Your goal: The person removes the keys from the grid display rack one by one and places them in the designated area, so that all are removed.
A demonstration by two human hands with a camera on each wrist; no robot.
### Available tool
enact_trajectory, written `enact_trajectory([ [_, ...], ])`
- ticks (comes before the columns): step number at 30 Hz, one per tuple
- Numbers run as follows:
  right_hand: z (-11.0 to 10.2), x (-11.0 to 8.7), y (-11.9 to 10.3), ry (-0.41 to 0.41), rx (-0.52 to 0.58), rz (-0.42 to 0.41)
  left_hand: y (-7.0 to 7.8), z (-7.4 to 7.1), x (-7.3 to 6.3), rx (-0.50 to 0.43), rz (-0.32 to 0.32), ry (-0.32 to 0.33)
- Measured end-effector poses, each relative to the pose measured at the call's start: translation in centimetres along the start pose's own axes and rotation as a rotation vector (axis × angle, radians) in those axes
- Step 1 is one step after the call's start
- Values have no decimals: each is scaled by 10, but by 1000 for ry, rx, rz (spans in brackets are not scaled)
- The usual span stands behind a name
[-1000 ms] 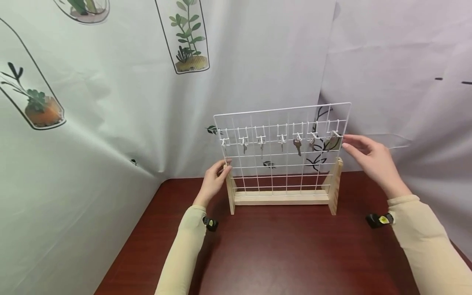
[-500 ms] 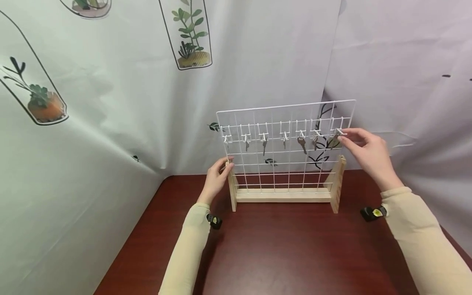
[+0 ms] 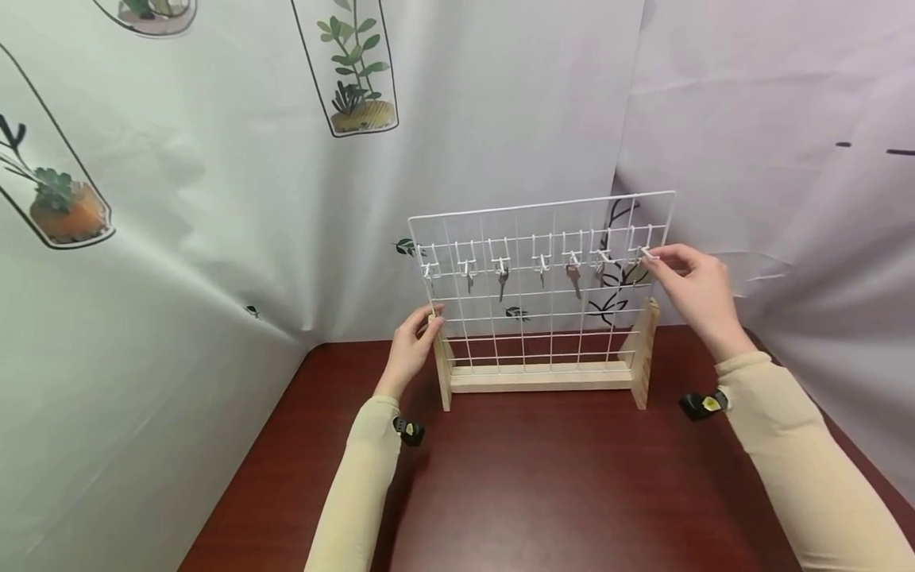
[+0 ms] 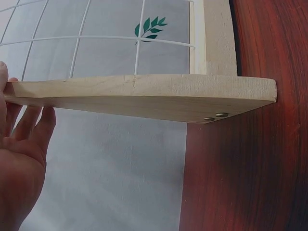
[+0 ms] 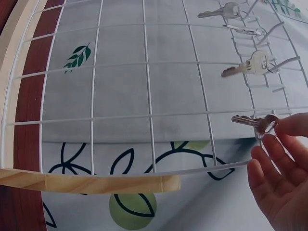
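A white wire grid (image 3: pixel 538 315) stands upright in a wooden stand (image 3: pixel 541 380). Several white hooks hang along its upper part, with metal keys on them, such as one key (image 3: pixel 574 280) near the middle right. My left hand (image 3: pixel 411 347) grips the top of the stand's left side post (image 4: pixel 144 91), fingers behind it and thumb in front. At the rightmost hook (image 3: pixel 646 253), my right hand (image 3: pixel 696 290) pinches the ring end of a key (image 5: pixel 252 121) between thumb and fingers. That key's blade points down along the grid; its ring is partly hidden by the thumb.
The stand rests on a dark red-brown table (image 3: pixel 557 477). Behind and to the left hangs a pale cloth (image 3: pixel 515 103) printed with plants. The stand's right side post (image 3: pixel 645 353) rises below my right hand. Each wrist wears a small black camera (image 3: pixel 696 407).
My right hand has moved left from the grid's right edge to the rightmost hook and taken hold of the key there. My left hand keeps its grip on the post.
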State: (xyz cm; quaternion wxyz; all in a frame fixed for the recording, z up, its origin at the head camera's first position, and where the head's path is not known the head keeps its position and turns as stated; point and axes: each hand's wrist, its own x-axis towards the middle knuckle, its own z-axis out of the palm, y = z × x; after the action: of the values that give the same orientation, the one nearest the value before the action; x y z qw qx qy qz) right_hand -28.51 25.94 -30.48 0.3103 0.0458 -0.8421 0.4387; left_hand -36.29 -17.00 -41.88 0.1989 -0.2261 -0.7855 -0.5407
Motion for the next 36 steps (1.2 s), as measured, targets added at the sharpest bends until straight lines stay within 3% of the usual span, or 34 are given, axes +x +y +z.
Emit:
enact_trajectory([
  [7,-5,-8,3,-23,69,46,3,6,-6,11,-21,-17],
  [14,-9,-10,2,-41,212,72,39,0,-9,11,2,-29],
  [19,-11,-11,-4,-39,256,53,41,-3,-10,7,5,-18],
  [36,-29,-17,-16,-59,241,12,44,-3,-10,28,11,1],
])
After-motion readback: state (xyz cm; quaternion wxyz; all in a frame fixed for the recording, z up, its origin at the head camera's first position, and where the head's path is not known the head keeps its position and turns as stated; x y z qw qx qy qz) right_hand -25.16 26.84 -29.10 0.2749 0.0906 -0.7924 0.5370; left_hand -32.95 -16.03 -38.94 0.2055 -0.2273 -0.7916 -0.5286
